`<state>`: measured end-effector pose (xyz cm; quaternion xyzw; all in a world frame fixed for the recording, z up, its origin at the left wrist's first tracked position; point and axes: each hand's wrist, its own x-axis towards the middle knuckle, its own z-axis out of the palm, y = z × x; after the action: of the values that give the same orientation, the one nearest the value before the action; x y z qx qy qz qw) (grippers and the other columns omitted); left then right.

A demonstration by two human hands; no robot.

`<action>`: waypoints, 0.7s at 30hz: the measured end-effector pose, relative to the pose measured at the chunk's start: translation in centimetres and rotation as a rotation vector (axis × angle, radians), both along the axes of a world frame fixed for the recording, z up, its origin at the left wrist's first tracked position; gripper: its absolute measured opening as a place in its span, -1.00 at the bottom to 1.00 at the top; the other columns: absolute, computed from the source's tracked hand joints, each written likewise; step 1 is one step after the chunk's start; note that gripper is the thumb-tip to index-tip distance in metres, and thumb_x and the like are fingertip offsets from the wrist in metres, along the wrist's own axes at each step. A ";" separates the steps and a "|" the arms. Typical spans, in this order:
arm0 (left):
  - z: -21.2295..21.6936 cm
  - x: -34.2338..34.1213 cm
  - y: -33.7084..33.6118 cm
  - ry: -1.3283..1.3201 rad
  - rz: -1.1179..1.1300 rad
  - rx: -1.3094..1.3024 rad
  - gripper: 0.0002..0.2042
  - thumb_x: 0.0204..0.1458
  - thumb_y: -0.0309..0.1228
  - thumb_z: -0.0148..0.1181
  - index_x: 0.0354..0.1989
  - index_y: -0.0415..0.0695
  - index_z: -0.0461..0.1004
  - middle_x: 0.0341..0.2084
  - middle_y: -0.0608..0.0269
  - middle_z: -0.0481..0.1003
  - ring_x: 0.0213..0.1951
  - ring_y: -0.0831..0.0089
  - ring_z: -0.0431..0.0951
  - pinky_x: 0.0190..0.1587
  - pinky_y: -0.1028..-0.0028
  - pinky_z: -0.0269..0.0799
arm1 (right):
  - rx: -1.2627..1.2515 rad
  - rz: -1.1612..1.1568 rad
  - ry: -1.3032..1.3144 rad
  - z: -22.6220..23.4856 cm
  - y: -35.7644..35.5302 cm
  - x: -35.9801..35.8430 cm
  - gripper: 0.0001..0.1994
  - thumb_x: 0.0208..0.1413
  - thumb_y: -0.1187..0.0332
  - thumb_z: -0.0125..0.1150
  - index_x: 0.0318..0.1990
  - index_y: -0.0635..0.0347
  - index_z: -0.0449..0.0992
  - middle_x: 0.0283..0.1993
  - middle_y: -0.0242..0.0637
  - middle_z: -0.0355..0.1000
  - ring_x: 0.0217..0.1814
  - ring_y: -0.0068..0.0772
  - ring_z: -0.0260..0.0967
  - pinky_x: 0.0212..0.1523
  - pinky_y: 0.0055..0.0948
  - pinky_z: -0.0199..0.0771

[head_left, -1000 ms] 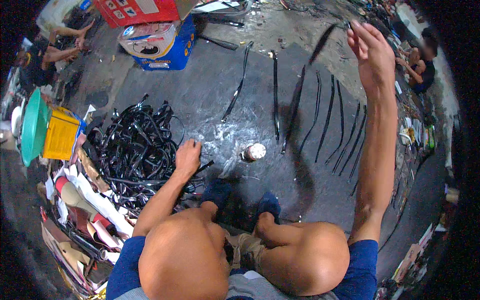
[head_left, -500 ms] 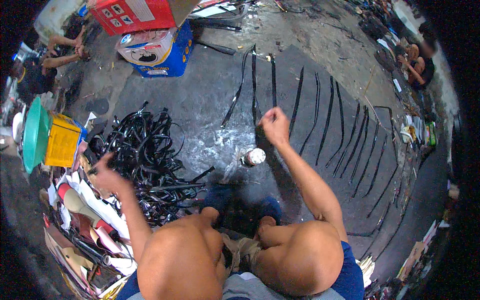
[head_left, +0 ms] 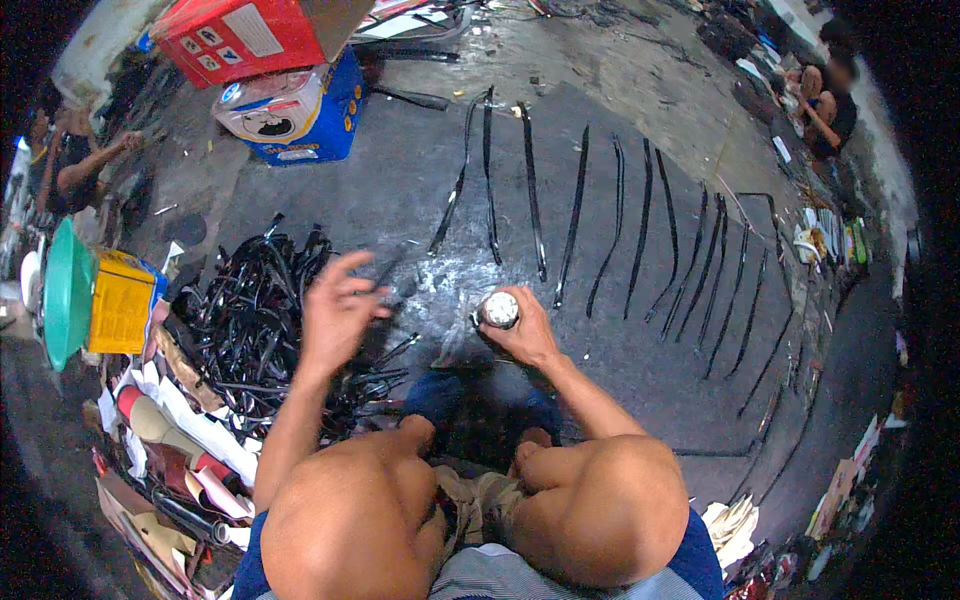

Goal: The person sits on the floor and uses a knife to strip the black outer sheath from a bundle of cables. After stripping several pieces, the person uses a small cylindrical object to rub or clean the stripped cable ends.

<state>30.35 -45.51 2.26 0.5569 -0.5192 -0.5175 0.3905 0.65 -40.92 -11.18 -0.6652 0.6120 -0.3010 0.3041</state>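
In front of my feet, my right hand [head_left: 525, 335] wraps around a small round jar [head_left: 499, 310] with a whitish, crusted top. My left hand [head_left: 340, 310] is raised over the right edge of a tangled heap of shiny black strips [head_left: 250, 330], fingers apart and a little blurred. Beside its fingertips runs a dark blurred streak [head_left: 400, 268]; whether the hand touches it I cannot tell. Beyond the jar, several black strips [head_left: 573, 215] lie spaced out side by side on a dark grey sheet [head_left: 450, 130], which has whitish smears near the jar.
A red carton [head_left: 240, 45] rests on a blue box [head_left: 310, 115] at the far left. A yellow tin [head_left: 122, 300] and a green basin [head_left: 66, 295] stand left of the heap, above scraps [head_left: 190, 420]. Other people sit at the far left [head_left: 80, 165] and far right [head_left: 825, 105].
My right hand has come back from a far strip and closed around the jar. That strip now lies flat. My left hand has swung right and away from the scraps at the left.
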 end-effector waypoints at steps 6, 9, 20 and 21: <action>-12.4 -6.8 -0.1 0.281 -0.052 0.461 -0.66 0.08 -0.63 0.19 0.07 -0.31 0.49 -0.33 0.14 0.61 -0.38 0.43 0.66 -0.39 0.51 0.54 | 0.117 -0.494 -0.432 1.8 -0.2 -0.1 -0.41 -0.10 0.36 0.55 0.07 0.23 0.35 -0.09 -0.19 0.53 -0.19 -0.49 0.53 -0.26 -0.46 0.56; -12.5 -7.9 0.5 0.365 -0.072 0.533 -0.68 0.08 -0.58 0.21 0.05 -0.31 0.51 -0.35 0.15 0.60 -0.40 0.44 0.64 -0.39 0.50 0.53 | -0.037 -0.520 -0.669 3.1 -0.3 -0.8 -0.38 -0.03 0.43 0.53 0.13 0.28 0.27 -0.04 -0.17 0.49 -0.13 -0.41 0.53 -0.19 -0.43 0.59; -12.5 -5.9 2.4 0.763 -0.443 0.749 -0.43 0.00 -0.60 0.05 0.29 -0.17 0.31 -0.21 0.31 0.59 -0.51 0.69 0.49 -0.52 0.66 0.39 | -0.051 -0.360 -0.411 5.4 0.7 2.2 -0.30 -0.08 0.35 0.55 0.16 0.34 0.23 -0.09 -0.06 0.56 -0.13 -0.33 0.58 -0.29 -0.42 0.67; -12.1 -5.7 2.6 0.782 -0.429 0.774 -0.43 0.00 -0.61 0.04 0.30 -0.18 0.29 -0.27 0.33 0.55 -0.55 0.68 0.45 -0.54 0.66 0.36 | -0.081 -0.364 -0.373 4.9 1.1 2.1 -0.32 -0.07 0.36 0.55 0.15 0.32 0.25 -0.12 -0.10 0.57 -0.17 -0.38 0.58 -0.30 -0.44 0.64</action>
<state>24.70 -42.93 -9.87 0.3090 -0.2109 -0.9038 0.2078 2.77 -39.84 -6.28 -0.4888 0.6424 -0.4922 0.3257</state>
